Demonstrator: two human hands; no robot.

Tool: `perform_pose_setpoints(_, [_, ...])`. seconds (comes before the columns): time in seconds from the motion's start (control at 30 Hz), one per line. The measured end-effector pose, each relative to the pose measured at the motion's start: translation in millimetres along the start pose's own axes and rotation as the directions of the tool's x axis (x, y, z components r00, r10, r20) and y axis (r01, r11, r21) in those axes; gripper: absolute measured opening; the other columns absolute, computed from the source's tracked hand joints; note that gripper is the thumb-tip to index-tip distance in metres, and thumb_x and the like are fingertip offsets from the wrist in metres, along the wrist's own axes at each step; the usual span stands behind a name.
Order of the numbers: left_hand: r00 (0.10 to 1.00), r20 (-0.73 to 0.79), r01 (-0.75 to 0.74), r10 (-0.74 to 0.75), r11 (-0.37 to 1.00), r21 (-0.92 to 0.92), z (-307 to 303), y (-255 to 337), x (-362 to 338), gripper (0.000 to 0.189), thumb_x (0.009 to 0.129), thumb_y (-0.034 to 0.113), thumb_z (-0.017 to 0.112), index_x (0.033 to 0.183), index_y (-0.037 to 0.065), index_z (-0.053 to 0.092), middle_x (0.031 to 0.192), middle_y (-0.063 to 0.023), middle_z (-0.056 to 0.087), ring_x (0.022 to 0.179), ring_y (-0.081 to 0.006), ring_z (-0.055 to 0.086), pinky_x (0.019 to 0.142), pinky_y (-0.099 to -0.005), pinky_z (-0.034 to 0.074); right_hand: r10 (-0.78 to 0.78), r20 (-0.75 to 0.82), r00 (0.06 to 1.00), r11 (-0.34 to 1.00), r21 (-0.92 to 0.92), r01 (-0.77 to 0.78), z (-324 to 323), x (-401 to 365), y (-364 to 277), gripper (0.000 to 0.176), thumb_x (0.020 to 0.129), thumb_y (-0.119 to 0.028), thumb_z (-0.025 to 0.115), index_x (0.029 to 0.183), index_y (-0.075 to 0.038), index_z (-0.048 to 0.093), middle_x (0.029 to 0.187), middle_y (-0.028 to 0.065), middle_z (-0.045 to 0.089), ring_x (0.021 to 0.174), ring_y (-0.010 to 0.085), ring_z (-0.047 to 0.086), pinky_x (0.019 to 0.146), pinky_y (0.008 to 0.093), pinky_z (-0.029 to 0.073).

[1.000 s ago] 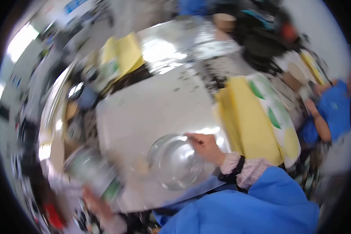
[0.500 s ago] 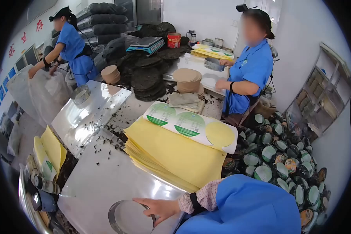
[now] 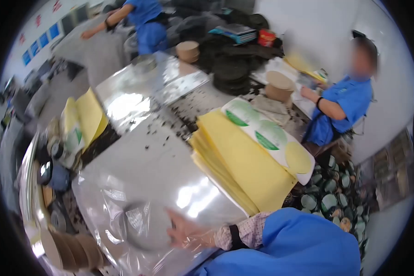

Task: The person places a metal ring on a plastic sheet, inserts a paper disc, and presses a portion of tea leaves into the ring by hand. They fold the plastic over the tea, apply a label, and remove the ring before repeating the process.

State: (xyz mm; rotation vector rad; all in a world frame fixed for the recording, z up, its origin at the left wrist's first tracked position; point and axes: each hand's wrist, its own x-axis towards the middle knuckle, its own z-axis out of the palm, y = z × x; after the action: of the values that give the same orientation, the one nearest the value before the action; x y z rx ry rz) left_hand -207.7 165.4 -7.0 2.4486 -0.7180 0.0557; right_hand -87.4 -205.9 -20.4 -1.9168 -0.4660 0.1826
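My right hand (image 3: 188, 232) is at the right side of a round metal ring (image 3: 129, 232) on the shiny metal tabletop (image 3: 147, 156). Its thumb and fingers pinch the rim, though motion blurs them. A clear, crinkled plastic sheet or bag (image 3: 103, 216) spreads across the near part of the table, over the ring and close to the hand. My left hand cannot be made out in the frame. Yellow sheets (image 3: 244, 161) lie stacked beyond my right hand, with a white sheet of green round labels (image 3: 267, 133) along their far side.
Brown round discs (image 3: 71, 250) are stacked at lower left. Dark crumbs (image 3: 184, 122) litter the tabletop. Across the table are dark round cakes (image 3: 230, 78), a scale (image 3: 234, 33) and two co-workers in blue. Many wrapped round packs (image 3: 329, 202) are heaped at right.
The view has swung left and down. Clear plastic now covers the near table and the ring, and the brown disc stack has come into view. My right hand stays at the ring.
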Motion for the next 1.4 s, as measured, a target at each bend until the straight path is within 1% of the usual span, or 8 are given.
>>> perform_pose_setpoints(0.27, [0.976, 0.155, 0.124, -0.153, 0.976, 0.181, -52.8, 37.0, 67.9, 0.033, 0.080, 0.023, 0.079, 0.105, 0.003, 0.071, 0.110, -0.0185, 0.072, 0.106, -0.0376, 0.068, 0.092, -0.0474, 0.054, -0.206, 0.492, 0.846, 0.748, -0.479, 0.460, -29.4, -86.7, 49.6, 0.049, 0.098, -0.022, 0.057, 0.142, -0.003, 0.053, 0.152, 0.0198, 0.047, 0.142, 0.0377, 0.043, 0.115, 0.0468, 0.040])
perform_pose_setpoints(0.33, [0.952, -0.274, 0.258, -0.135, 0.836, 0.485, -108.7, 21.7, 70.7, 0.068, 0.100, 0.055, 0.049, 0.127, -0.006, 0.065, 0.129, -0.0255, 0.065, 0.122, -0.0436, 0.062, 0.106, -0.0517, 0.046, -0.276, 0.469, 0.839, 0.938, -0.056, 0.341, -58.7, -141.4, 68.3, 0.046, 0.096, -0.022, 0.059, 0.139, -0.004, 0.056, 0.135, 0.0188, 0.061, 0.130, 0.0332, 0.056, 0.112, 0.0440, 0.044])
perform_pose_setpoints(0.4, [0.795, -0.585, 0.559, -0.159, 0.564, 0.607, -153.7, -0.6, 91.5, 0.061, 0.109, 0.042, 0.036, 0.149, -0.004, 0.045, 0.153, -0.0239, 0.045, 0.144, -0.0408, 0.041, 0.119, -0.0462, 0.032, 0.240, 0.675, 0.698, 0.950, -0.015, -0.313, -99.0, -165.6, 40.9, 0.038, 0.095, -0.019, 0.060, 0.132, -0.006, 0.062, 0.113, 0.0160, 0.070, 0.102, 0.0290, 0.070, 0.092, 0.0406, 0.057])
perform_pose_setpoints(0.47, [0.706, -0.599, 0.707, -0.378, 0.416, 0.571, -149.5, -65.4, 64.9, 0.045, 0.109, 0.019, 0.040, 0.150, 0.000, 0.045, 0.154, -0.0211, 0.045, 0.145, -0.0369, 0.040, 0.118, -0.0437, 0.033, -0.159, 0.704, 0.692, 0.837, -0.275, 0.472, -152.8, -118.4, 9.7, 0.028, 0.095, -0.014, 0.061, 0.122, -0.009, 0.069, 0.093, 0.0093, 0.073, 0.075, 0.0235, 0.071, 0.065, 0.0357, 0.059])
perform_pose_setpoints(0.57, [0.746, -0.558, 0.666, -0.364, 0.388, 0.637, -148.0, -80.4, 53.3, 0.046, 0.108, 0.017, 0.043, 0.151, 0.001, 0.043, 0.152, -0.0188, 0.048, 0.140, -0.0371, 0.046, 0.112, -0.0437, 0.039, -0.266, 0.076, 0.961, 0.638, -0.733, 0.234, -245.9, -26.6, 26.3, 0.021, 0.088, -0.012, 0.069, 0.107, -0.007, 0.075, 0.096, 0.0103, 0.076, 0.072, 0.0225, 0.073, 0.061, 0.0331, 0.057])
perform_pose_setpoints(0.8, [0.810, -0.541, 0.584, -0.227, 0.225, 0.780, -143.1, -11.3, 119.4, 0.032, 0.103, 0.023, 0.057, 0.127, 0.005, 0.069, 0.127, -0.0138, 0.069, 0.114, -0.0335, 0.066, 0.097, -0.0422, 0.051, 0.082, -0.720, 0.689, 0.240, -0.657, -0.715, -498.4, 181.8, 242.3, 0.084, 0.090, -0.044, 0.069, 0.154, -0.002, 0.033, 0.130, 0.0318, 0.059, 0.118, 0.0437, 0.060, 0.099, 0.0483, 0.050])
perform_pose_setpoints(0.97, [0.764, -0.567, 0.640, -0.308, 0.245, 0.729, -138.4, -4.0, 125.2, 0.033, 0.103, 0.020, 0.057, 0.130, 0.004, 0.067, 0.130, -0.0162, 0.067, 0.119, -0.0358, 0.063, 0.103, -0.0447, 0.048, 0.343, -0.736, 0.584, 0.191, -0.554, -0.810, -522.4, 211.0, 292.3, 0.098, 0.089, -0.065, 0.057, 0.159, -0.004, 0.027, 0.111, 0.0262, 0.071, 0.103, 0.0410, 0.069, 0.092, 0.0477, 0.055])
perform_pose_setpoints(1.4, [0.848, -0.508, 0.529, -0.149, 0.217, 0.820, -148.6, 0.4, 132.0, 0.033, 0.102, 0.032, 0.058, 0.115, 0.007, 0.074, 0.106, -0.0150, 0.074, 0.092, -0.0325, 0.072, 0.080, -0.0412, 0.057, 0.175, -0.322, 0.930, 0.563, -0.742, -0.363, -330.8, 231.0, 178.5, 0.054, 0.079, -0.040, 0.072, 0.112, 0.002, 0.065, 0.096, 0.0215, 0.072, 0.092, 0.0384, 0.071, 0.082, 0.0467, 0.057])
